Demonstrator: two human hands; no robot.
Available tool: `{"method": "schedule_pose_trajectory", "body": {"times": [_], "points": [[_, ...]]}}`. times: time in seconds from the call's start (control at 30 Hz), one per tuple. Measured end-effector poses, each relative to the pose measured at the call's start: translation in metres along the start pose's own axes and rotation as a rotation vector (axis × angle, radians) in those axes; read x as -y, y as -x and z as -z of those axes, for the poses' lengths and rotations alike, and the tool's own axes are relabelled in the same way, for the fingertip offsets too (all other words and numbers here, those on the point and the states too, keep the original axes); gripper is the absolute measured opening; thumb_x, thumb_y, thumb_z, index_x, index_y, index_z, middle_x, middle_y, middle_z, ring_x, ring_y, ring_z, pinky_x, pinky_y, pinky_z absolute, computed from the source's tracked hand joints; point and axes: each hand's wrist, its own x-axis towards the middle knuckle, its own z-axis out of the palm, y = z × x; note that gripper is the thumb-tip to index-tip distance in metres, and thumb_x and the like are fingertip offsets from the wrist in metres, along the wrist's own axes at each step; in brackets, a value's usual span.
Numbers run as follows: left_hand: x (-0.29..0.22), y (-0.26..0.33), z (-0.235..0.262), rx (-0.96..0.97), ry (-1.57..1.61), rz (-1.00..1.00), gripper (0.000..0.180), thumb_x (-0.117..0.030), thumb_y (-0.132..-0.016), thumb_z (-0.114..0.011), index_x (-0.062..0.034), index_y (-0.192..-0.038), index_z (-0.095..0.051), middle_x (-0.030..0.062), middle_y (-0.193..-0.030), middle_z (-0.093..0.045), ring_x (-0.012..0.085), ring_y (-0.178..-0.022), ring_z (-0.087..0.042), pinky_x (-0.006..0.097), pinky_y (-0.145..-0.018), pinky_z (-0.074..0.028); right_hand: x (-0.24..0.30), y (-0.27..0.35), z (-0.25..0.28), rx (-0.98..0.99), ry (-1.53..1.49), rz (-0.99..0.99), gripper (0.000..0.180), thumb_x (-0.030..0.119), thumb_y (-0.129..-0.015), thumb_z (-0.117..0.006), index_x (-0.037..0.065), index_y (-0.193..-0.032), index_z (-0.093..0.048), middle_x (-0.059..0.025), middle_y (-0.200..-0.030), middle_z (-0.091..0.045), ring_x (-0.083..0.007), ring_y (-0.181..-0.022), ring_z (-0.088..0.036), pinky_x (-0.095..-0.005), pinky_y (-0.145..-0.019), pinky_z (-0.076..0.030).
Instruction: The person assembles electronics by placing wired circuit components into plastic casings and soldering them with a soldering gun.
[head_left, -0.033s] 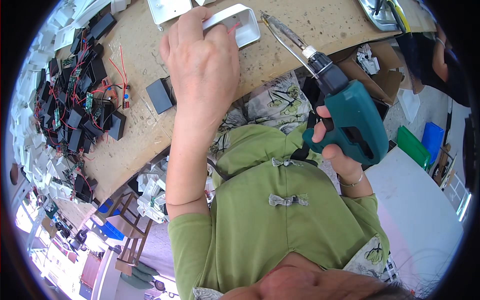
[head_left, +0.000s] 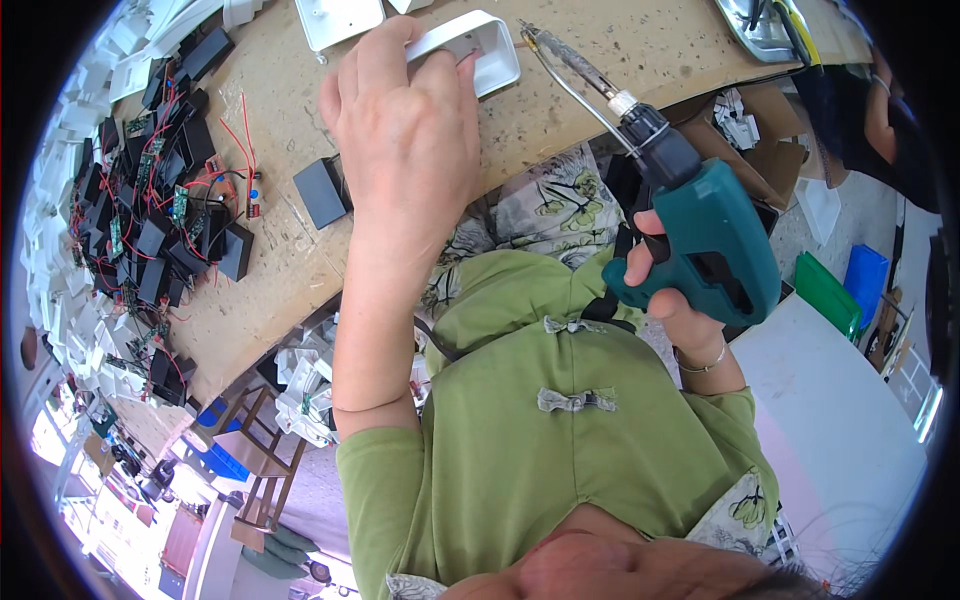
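Observation:
My left hand [head_left: 405,120] is at the far edge of the bench, closed around a white plastic housing [head_left: 498,68] with its open side toward me. Some fingers reach inside and hide much of the interior. A green soldering gun [head_left: 722,240] with a metal feed tube beside its hot tip is gripped in my right hand [head_left: 672,290], forefinger at the trigger. The tip points up and left, a short way right of the housing and apart from it. Next to my left wrist lies a small black box [head_left: 322,193].
Black boxes with red wires and circuit boards [head_left: 160,190] are heaped at the left, with white plastic parts [head_left: 65,210] beyond. Another white shell [head_left: 338,20] lies behind my left hand. A metal tray [head_left: 765,35] and a cardboard box [head_left: 765,140] are at the right, near another person's arm [head_left: 880,110].
The fingers of my left hand have shifted slightly inside the housing, and the red wire seen there before is now mostly hidden. The soldering gun has barely moved.

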Motion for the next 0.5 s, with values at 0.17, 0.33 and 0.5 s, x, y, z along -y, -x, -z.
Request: {"method": "schedule_pose_trajectory", "body": {"times": [0.17,0.33,0.5], "points": [[-0.006,0.009,0.008,-0.073,-0.009,-0.053,0.026,-0.016,-0.068,-0.073,-0.0087,-0.092,-0.068,0.0098,-0.110,-0.056,0.0289,-0.103,-0.049,0.043,-0.089,-0.034,-0.008,-0.022,-0.006,-0.004,-0.466,-0.041,0.090,0.044,-0.071,-0.078,0.000,-0.137,-0.034,-0.0170,-0.133,-0.047,-0.0162,-0.080,-0.061,-0.0272,-0.065,-0.052],[-0.014,0.021,0.011,-0.069,-0.090,-0.040,0.031,-0.017,-0.064,-0.072,-0.0171,-0.095,-0.069,0.0022,-0.096,-0.054,0.0225,-0.090,-0.049,0.037,-0.079,-0.033,-0.014,-0.056,-0.026,0.116,-0.794,-0.016,0.087,0.041,-0.079,-0.072,0.001,-0.141,-0.027,-0.0187,-0.137,-0.041,-0.0270,-0.109,-0.058,-0.0308,-0.074,-0.056],[-0.014,0.021,0.009,-0.073,-0.072,-0.089,0.033,-0.016,-0.064,-0.070,-0.0192,-0.097,-0.069,-0.0040,-0.079,-0.048,0.0160,-0.073,-0.048,0.033,-0.073,-0.033,-0.017,-0.075,-0.034,0.194,-0.677,-0.036,0.084,0.048,-0.083,-0.063,0.005,-0.144,-0.023,-0.0218,-0.144,-0.031,-0.0291,-0.122,-0.048,-0.0311,-0.084,-0.054]]}}
